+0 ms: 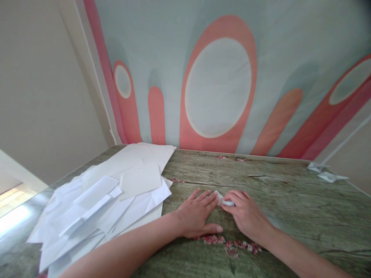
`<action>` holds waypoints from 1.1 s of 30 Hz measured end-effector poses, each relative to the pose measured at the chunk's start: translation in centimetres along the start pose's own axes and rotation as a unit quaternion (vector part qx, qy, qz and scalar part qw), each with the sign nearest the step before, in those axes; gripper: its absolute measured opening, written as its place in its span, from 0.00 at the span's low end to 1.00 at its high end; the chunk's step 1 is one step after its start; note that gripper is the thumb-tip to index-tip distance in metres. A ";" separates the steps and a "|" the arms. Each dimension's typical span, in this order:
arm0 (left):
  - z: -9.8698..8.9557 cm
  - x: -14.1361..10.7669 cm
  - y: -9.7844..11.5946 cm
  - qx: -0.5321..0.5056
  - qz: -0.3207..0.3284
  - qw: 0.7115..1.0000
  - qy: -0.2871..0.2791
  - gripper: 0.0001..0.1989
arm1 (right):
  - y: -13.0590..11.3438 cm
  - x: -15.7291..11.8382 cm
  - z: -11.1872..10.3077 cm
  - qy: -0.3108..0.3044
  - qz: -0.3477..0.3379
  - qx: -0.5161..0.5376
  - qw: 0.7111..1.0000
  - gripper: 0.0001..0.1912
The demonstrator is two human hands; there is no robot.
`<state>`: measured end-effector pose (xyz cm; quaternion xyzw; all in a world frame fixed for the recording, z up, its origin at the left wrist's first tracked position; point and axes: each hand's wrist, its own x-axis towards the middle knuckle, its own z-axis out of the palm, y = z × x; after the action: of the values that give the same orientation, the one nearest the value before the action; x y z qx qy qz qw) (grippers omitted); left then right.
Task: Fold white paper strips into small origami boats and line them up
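A small folded piece of white paper (220,198) lies on the wood-patterned tabletop between my hands. My left hand (198,214) rests palm down on the table with its fingers spread, its fingertips at the left end of the paper. Pinched between the thumb and fingers of my right hand (246,212) is the right end of the same paper. My fingers partly cover the folds.
White sheets, some creased, form a large heap (142,179) across the table's left side. Two small folded white papers (332,177) sit near the far right edge. Behind the table (284,197) hangs a pale green and coral patterned backdrop (156,112).
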<state>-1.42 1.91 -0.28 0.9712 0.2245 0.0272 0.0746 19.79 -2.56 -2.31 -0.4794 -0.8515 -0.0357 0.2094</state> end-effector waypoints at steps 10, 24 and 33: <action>-0.2 -0.1 0.0 0.003 0.003 1.000 0.002 0.39 | 1.2 -0.4 -1.7 -0.051 -0.021 -0.093 0.994 0.12; -0.1 -0.2 0.0 0.014 0.003 1.000 0.009 0.38 | 1.2 -0.7 -1.1 0.043 0.014 -0.059 0.997 0.12; 0.0 -0.2 0.0 0.010 0.000 1.000 0.016 0.38 | 0.6 -0.9 -0.5 0.031 -0.036 -0.055 0.997 0.17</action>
<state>-1.56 1.79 -0.29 0.9713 0.2260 0.0408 0.0616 20.79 -3.08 -2.32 -0.4579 -0.8581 -0.1051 0.2073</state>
